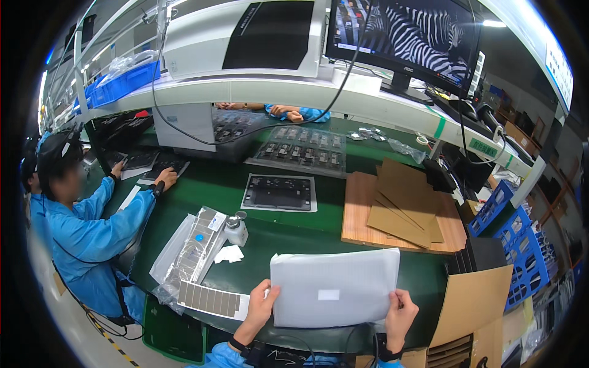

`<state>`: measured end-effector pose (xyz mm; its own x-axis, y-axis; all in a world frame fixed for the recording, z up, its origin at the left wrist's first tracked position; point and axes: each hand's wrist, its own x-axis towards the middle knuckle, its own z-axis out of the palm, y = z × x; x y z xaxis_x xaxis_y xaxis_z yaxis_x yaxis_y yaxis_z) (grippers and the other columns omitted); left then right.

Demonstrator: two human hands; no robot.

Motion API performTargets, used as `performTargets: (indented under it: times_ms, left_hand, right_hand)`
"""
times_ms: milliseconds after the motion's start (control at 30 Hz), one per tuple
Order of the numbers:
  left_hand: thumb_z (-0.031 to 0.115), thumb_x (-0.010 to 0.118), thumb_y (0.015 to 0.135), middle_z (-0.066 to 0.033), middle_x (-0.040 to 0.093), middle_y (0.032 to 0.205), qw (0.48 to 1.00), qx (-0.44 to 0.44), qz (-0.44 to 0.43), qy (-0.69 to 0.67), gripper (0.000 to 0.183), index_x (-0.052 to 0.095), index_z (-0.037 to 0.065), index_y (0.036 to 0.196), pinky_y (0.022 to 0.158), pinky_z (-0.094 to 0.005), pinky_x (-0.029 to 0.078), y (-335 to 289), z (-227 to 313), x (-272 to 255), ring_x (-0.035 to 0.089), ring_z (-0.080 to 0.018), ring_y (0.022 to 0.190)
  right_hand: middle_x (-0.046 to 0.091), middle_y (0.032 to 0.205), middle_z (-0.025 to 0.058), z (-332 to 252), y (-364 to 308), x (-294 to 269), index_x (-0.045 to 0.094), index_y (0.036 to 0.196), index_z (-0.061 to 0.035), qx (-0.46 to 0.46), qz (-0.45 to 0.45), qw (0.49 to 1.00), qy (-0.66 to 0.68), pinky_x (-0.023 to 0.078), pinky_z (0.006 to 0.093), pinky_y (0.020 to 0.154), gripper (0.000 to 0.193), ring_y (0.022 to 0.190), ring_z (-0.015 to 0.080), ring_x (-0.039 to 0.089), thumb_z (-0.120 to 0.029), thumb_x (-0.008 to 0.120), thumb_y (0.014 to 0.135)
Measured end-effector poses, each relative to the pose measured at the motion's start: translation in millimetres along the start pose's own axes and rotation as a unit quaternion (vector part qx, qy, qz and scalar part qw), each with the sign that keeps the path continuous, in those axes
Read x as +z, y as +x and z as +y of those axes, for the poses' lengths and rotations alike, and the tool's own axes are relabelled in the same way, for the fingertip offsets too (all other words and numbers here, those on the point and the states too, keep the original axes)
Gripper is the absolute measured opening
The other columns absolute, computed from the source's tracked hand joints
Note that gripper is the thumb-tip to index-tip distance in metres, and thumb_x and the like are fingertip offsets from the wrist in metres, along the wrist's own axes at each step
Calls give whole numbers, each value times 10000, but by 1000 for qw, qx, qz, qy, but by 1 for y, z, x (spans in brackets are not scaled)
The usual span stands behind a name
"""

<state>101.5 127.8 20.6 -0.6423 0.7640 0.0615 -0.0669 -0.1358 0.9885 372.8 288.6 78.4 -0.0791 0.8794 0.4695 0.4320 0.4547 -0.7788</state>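
Between my hands is a flat, pale white rectangular packet, like a thin foam sleeve, with a small white label in its middle. My left hand pinches its left edge, and my right hand grips its lower right edge. Whether anything lies inside the packet is hidden. A white sheet with grey rectangular stickers lies just left of my left hand. Farther ahead, a dark flat panel rests on a white sheet on the green table.
Left of centre are plastic-wrapped strips, a pump bottle and white wipes. A wooden board bears brown cardboard sheets. Clear trays of small parts lie farther back. An open carton stands right; a co-worker sits left.
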Motion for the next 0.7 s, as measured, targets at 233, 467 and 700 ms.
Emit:
performTargets:
  times_ms: [233, 467, 700]
  left_hand:
    - [97, 703, 868, -226, 733, 983, 924, 356, -103, 89, 154, 608, 5, 948, 776, -365, 600, -28, 14, -29, 743, -322, 907]
    - [131, 731, 894, -237, 720, 897, 935, 349, 25, 49, 251, 511, 19, 943, 747, -379, 601, -38, 5, -31, 733, -306, 839]
    - [182, 682, 930, -205, 666, 841, 953, 275, 126, -8, 271, 476, 11, 962, 764, -409, 583, -34, 7, -30, 713, -299, 819]
  right_hand:
    - [641, 733, 68, -6, -8, 1, 655, 801, 60, -97, 99, 986, 94, 482, 296, 660, 121, 699, 160, 611, -53, 620, 826]
    - [667, 724, 115, -29, -22, -6, 665, 817, 48, -121, 155, 976, 89, 452, 289, 612, 89, 677, 199, 620, -12, 680, 752]
    - [601, 882, 45, 4, -35, -21, 556, 852, 25, 111, -184, 904, 370, 439, 299, 710, 287, 802, 134, 549, -227, 650, 951]
